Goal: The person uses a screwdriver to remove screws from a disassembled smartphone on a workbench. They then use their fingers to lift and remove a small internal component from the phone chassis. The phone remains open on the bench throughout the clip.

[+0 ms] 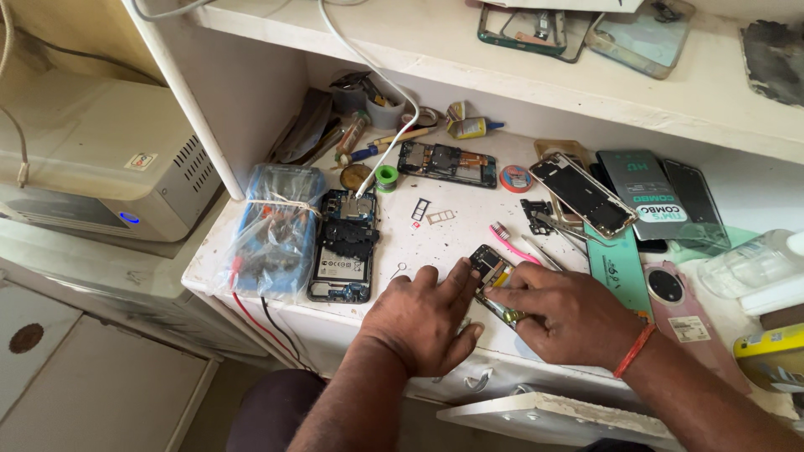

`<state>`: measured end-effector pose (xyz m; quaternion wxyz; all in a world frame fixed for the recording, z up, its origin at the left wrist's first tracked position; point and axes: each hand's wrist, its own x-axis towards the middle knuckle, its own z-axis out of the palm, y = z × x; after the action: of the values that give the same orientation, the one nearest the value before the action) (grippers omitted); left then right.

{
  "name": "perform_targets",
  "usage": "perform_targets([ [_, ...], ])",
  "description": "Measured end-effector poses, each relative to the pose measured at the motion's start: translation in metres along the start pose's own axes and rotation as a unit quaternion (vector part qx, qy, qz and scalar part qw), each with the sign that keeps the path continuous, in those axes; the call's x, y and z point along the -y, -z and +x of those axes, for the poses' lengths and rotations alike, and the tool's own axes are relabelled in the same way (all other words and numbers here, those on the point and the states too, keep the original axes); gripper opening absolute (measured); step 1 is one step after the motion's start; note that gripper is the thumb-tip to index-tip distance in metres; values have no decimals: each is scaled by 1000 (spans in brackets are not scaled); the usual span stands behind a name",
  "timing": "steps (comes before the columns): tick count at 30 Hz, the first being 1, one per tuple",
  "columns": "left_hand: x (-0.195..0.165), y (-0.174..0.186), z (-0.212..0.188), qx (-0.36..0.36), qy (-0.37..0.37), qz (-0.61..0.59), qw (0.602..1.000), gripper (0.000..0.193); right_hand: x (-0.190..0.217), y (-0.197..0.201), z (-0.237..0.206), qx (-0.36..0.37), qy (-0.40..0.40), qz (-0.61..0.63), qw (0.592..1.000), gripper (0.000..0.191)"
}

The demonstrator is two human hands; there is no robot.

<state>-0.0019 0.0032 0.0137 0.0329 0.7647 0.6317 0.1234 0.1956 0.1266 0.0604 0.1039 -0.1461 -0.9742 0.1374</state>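
A small opened phone [492, 274] with its circuit board showing lies near the front edge of the white workbench [444, 243]. My left hand [423, 316] rests flat on the bench, fingertips pressing the phone's left side. My right hand [563, 311], with a red thread around the wrist, lies over the phone's lower right part, index finger on the board. Neither hand lifts it.
Another opened phone [342, 244] and a plastic-wrapped multimeter [276, 228] lie at left. A pink toothbrush [512, 243], tweezers [557, 228], SIM trays [431, 211], a phone frame [584, 194], back covers [649, 194], a solder spool [385, 177] and a glue bottle [469, 127] crowd the bench. A grey box [100, 159] stands at left.
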Motion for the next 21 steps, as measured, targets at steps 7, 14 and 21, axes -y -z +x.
perform_targets([
  [7,0,1,1,35,7,7,999,71,3,10,12,70,-44,-7,997,51],
  [14,-1,3,1,40,11,11,999,71,-1,21,44,157,8,-71,985,22],
  [21,-2,4,3,69,15,23,997,61,-2,10,62,158,23,-29,987,10],
])
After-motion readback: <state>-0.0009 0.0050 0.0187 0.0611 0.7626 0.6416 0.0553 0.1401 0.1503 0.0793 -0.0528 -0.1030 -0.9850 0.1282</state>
